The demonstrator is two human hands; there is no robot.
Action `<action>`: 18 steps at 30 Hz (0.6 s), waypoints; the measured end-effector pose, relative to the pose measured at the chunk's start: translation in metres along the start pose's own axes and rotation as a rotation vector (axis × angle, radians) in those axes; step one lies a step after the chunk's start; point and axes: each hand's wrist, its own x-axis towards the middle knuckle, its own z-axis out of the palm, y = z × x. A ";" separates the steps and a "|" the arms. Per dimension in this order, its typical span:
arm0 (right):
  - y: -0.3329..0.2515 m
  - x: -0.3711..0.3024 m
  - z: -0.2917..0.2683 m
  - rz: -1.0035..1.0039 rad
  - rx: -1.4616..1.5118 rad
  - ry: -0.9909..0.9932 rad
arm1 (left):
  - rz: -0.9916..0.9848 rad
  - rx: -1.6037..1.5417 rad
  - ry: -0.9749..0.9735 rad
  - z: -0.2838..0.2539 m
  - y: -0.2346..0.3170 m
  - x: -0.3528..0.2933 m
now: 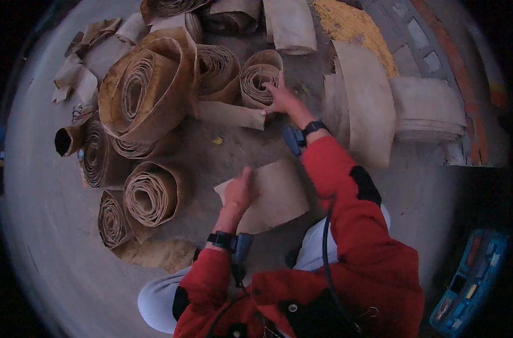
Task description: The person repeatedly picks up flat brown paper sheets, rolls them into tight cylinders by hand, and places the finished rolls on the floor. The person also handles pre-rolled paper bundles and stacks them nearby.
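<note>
My right hand reaches forward and grips the near right side of a small upright roll of brown sheet material. One finger goes toward the roll's open centre, and the thumb is lower on its outer side. A loose flap lies flat just left of that thumb. Closer to my body, my left hand is closed over the left part of a curved brown sheet. Its thumb side points upward, while the other fingertips are hidden. Dark bands with small grey-blue devices sit on both wrists.
Several brown rolls crowd the left, including a large loose one and a nearer one. Flat stacked sheets lie at right, beside yellow grain and a brick edge. A blue toolbox stands at lower right.
</note>
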 end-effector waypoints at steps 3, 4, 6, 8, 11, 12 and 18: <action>0.009 0.003 0.005 -0.177 0.002 0.151 | -0.048 -0.036 -0.043 0.005 -0.005 0.001; 0.011 0.004 0.007 -0.186 0.013 0.158 | -0.076 -0.035 -0.060 0.006 -0.006 0.002; 0.012 0.005 0.014 -0.221 0.038 0.215 | -0.008 -0.023 0.003 0.006 -0.005 -0.001; 0.014 0.006 0.020 -0.161 0.682 0.271 | 0.056 -0.031 0.022 0.004 -0.004 -0.004; 0.022 -0.005 0.010 -0.030 0.296 0.311 | 0.035 -0.052 0.023 0.001 -0.001 -0.008; 0.023 -0.009 0.002 -0.020 0.212 0.375 | 0.014 -0.044 0.022 0.001 -0.002 -0.009; -0.022 -0.042 -0.110 0.089 0.282 0.568 | 0.036 -0.043 0.034 0.010 -0.006 -0.005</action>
